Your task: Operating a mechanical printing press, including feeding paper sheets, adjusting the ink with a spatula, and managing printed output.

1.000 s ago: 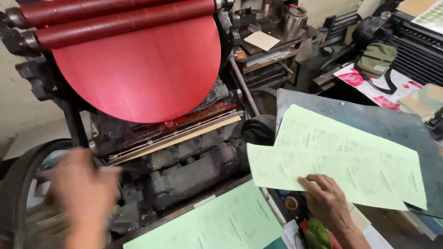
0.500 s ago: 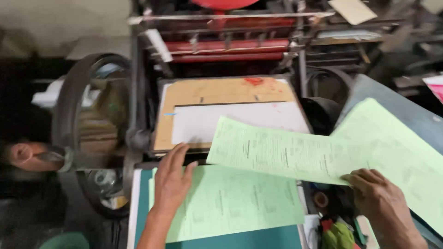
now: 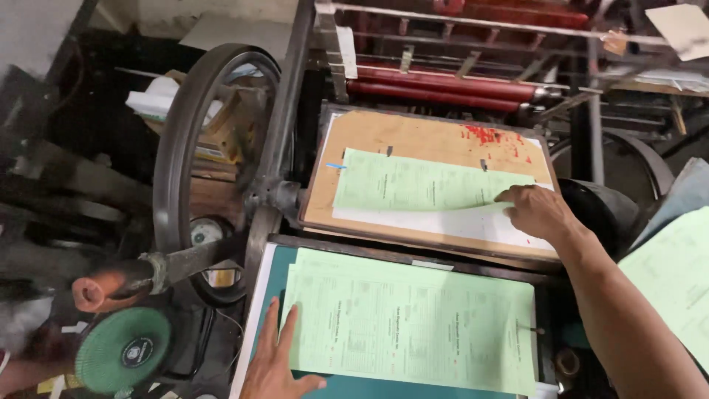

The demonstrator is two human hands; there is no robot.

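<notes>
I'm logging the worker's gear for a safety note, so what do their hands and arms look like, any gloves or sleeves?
Both hands are bare: no gloves, rings or watch on the left hand or right hand. The right forearm is uncovered, with no sleeve in view.

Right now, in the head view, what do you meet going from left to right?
Round green disc → large dark iron flywheel → left hand → pale green printed sheet on the brown board → right hand → pale green sheets at the right edge.
</notes>
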